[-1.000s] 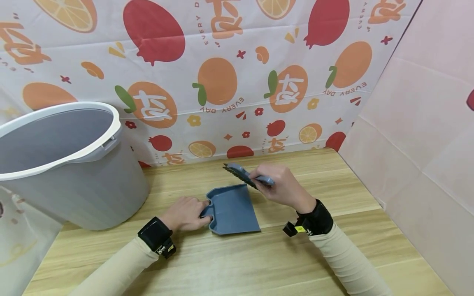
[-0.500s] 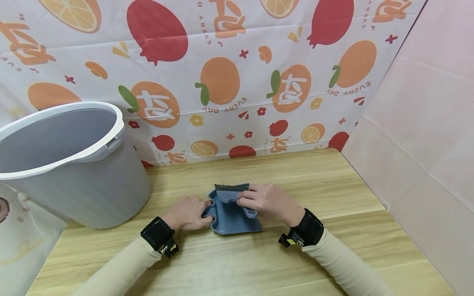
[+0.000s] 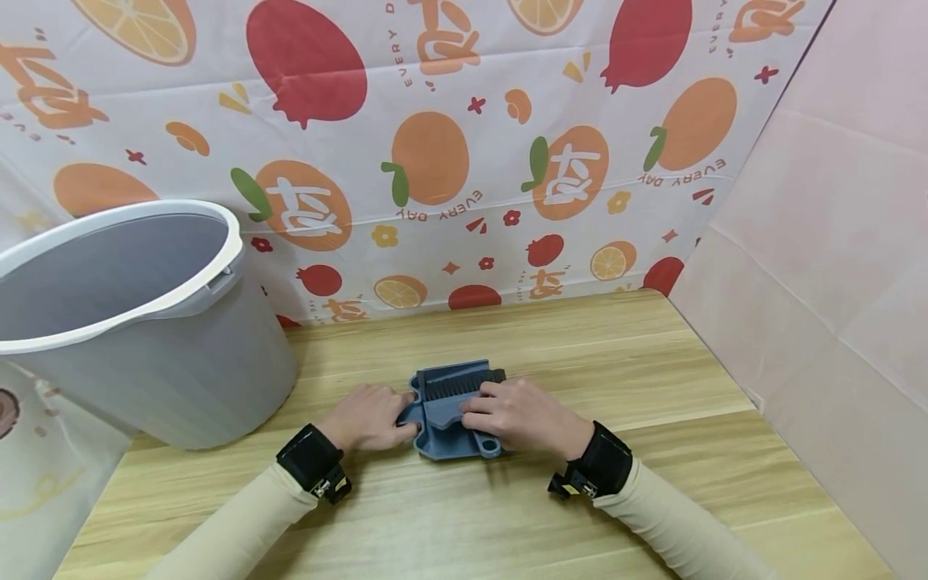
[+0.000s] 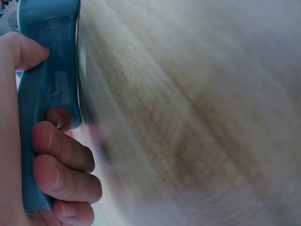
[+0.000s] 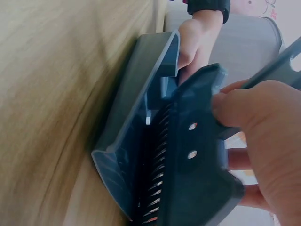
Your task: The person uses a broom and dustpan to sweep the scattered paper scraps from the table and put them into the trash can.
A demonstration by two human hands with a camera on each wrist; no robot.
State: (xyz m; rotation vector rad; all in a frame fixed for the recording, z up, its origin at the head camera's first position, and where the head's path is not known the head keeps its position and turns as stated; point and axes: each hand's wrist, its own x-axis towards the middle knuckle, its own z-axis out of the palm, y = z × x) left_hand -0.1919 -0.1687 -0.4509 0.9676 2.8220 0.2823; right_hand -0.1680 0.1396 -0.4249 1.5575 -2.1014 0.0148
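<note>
A blue dustpan (image 3: 444,445) lies on the wooden table in the head view, its wide edge toward the right. My left hand (image 3: 370,417) grips its short handle; fingers wrap round that handle (image 4: 32,122) in the left wrist view. Over the pan, my right hand (image 3: 532,419) holds a small blue hand brush (image 3: 444,411) with dark bristles. In the right wrist view the brush's body (image 5: 193,165) tilts, and its bristles (image 5: 157,174) reach into the pan, between the side walls. The brush handle, with a hole at its end, sticks out toward the front.
A large grey bucket (image 3: 210,362) with a white rim stands at the left of the table (image 3: 464,524). Behind is a fruit-print sheet (image 3: 435,242); a pale pink wall panel (image 3: 819,282) borders the right side.
My right hand has brought the brush from above the pan's far right corner leftward, down into the dustpan, and turned its handle toward the front. The left hand has stayed on the dustpan handle.
</note>
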